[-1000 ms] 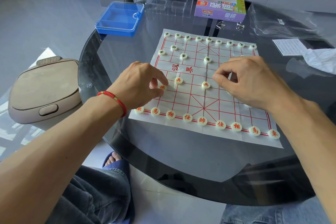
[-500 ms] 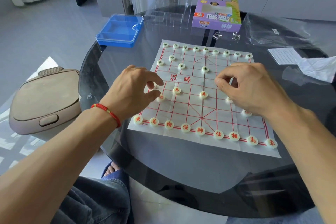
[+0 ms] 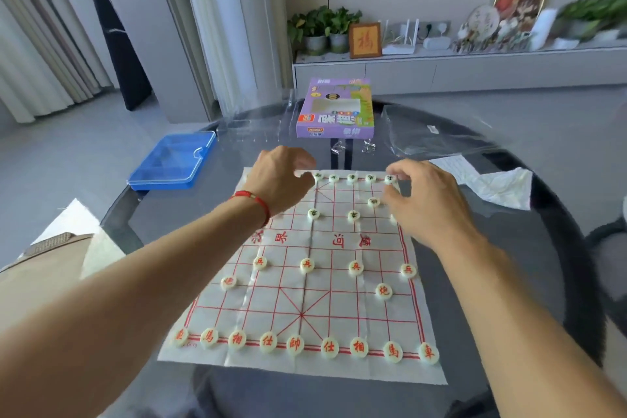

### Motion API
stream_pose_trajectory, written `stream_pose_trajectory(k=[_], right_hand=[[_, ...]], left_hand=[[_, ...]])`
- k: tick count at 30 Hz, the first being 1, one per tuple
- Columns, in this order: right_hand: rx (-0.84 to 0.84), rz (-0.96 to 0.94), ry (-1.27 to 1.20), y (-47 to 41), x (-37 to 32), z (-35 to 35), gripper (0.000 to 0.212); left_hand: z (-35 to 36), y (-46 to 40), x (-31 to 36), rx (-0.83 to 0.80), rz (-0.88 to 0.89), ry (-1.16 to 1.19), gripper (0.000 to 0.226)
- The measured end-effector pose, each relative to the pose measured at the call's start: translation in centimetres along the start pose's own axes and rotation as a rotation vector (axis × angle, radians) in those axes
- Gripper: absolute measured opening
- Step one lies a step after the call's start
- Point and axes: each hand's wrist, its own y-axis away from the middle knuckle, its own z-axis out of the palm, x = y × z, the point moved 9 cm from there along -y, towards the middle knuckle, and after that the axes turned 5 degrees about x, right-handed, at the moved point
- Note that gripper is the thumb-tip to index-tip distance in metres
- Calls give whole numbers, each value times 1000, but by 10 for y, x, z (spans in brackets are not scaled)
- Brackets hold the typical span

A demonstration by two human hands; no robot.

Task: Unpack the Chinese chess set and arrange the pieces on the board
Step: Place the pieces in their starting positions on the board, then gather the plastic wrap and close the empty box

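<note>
The board [image 3: 339, 282], a creased paper sheet with a red grid, lies spread on the round glass table [image 3: 529, 282], and nearly every piece appears to be set out. The red back row [image 3: 295, 343] is lined up along the near edge, with the red soldiers [image 3: 307, 265] and two cannons further in. The step in hand is judged to be the tidying of the far row [image 3: 353, 177] of dark-marked pieces.

It is done well if each disc is nudged onto its line crossing with light fingertip touches, so that the thin sheet is not dragged and neighbouring discs are not knocked. The sheet's folds should be pressed flat where discs might slide.

The left hand [image 3: 281, 180] is held over the far left corner with fingers curled; whether a piece is pinched cannot be told. The right hand [image 3: 424, 200] is curled at the far right corner, its fingertips [image 3: 402, 176] at the end disc, though a true grip is not clearly shown.

The far left pieces are hidden under the left hand, and the far characters are too blurred to be read.
</note>
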Motion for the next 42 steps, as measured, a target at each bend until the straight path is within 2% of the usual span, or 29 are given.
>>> stream_pose_trajectory(k=[5,10,13,16,19,24,29,32,35,38,40,42], right_hand=[[-61,61,-25,-4,16,3,31],[-87,0,-75,-11,1,12,30],[-81,-25,-100,-16,-4,11,26],[-67,-21,-110,-17,-3,8,22],[-71,-20,-97,-15,-2,7,22],[-73,-37,-70,-16,-8,8,21],[-49,-46,-97,-13,-17,0,23],[-9,-22,-126,-11,-12,-12,23],[84,58,-291,-10,4,-37,21],[159,265,-628,2,36,-67,21],[161,457,-924,18,61,-83,32],[138,560,-1160,36,83,-94,46]], left_hand=[[45,-85,-40,-24,-150,-216,40],[48,-140,-109,-44,-305,-457,57],[48,-159,-135,-88,-289,-523,65],[54,-169,-141,-149,-224,-637,59],[52,-175,-136,-69,-175,-720,50],[34,-173,-104,176,-65,-785,26],[-19,-167,-69,359,-13,-610,22],[-42,-148,-19,400,164,-510,14],[-43,-94,54,403,479,-448,13],[-28,-12,125,321,776,-398,11],[-20,38,163,297,872,-350,9],[-10,79,193,276,926,-292,11]])
